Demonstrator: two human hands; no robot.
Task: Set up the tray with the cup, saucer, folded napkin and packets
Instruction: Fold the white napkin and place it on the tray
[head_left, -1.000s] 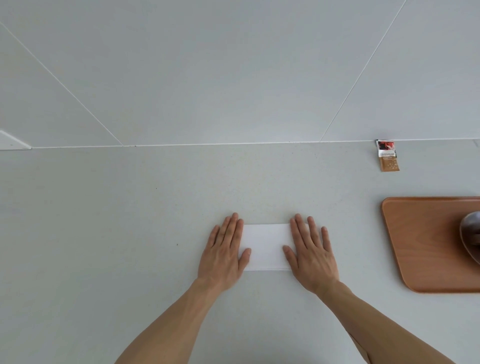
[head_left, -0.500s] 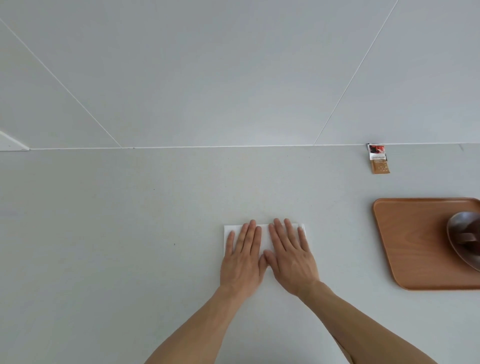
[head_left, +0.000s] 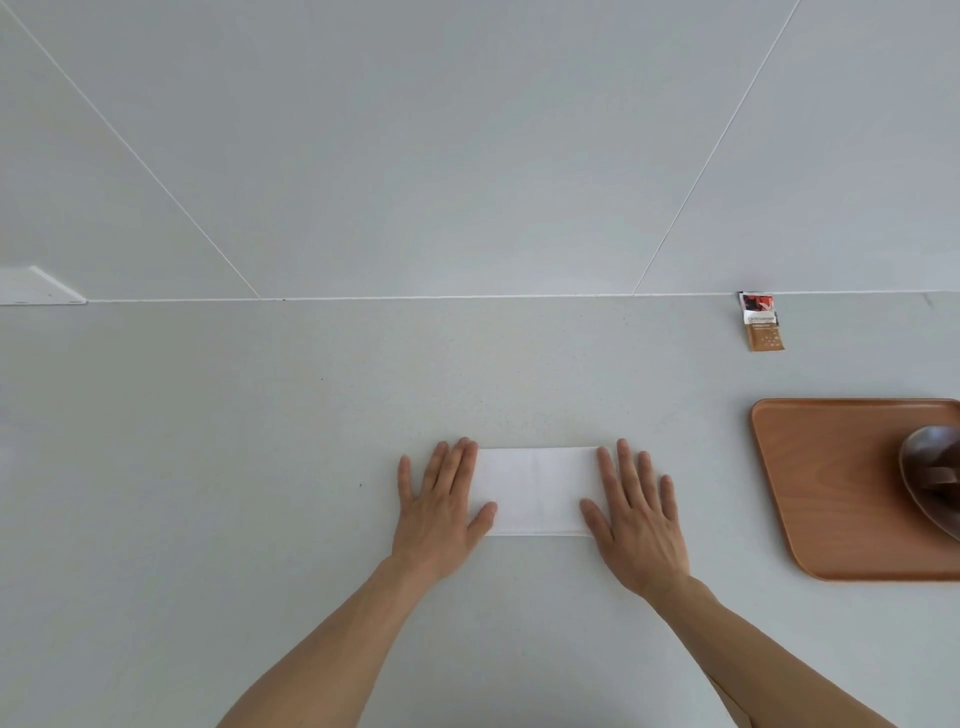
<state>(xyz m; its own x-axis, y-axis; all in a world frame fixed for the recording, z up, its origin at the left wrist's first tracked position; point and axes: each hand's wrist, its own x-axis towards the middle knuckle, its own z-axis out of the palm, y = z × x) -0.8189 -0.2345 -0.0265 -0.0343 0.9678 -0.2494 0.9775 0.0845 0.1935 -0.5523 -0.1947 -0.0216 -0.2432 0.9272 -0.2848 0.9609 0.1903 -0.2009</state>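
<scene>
The folded white napkin (head_left: 535, 491) lies flat on the pale countertop (head_left: 260, 441), its long axis running left to right across the person's front. Both hands sit palm down at its two short ends: the left hand (head_left: 441, 512) covers the left end, the right hand (head_left: 636, 519) the right, with the bare middle of the paper showing between the thumbs. All the fingers are straight and spread, pressing rather than gripping anything.

What matters for the next move, I'd say, is that the wooden tray (head_left: 831, 493) lies well off to the right, so the right hand is clearly the nearer one to carry the napkin there. A dark saucer (head_left: 930, 478) with what looks like a cup on it stands at the tray's right side, partly cut off by the frame. A small packet (head_left: 761, 322) rests by the back wall, beyond the tray.
</scene>
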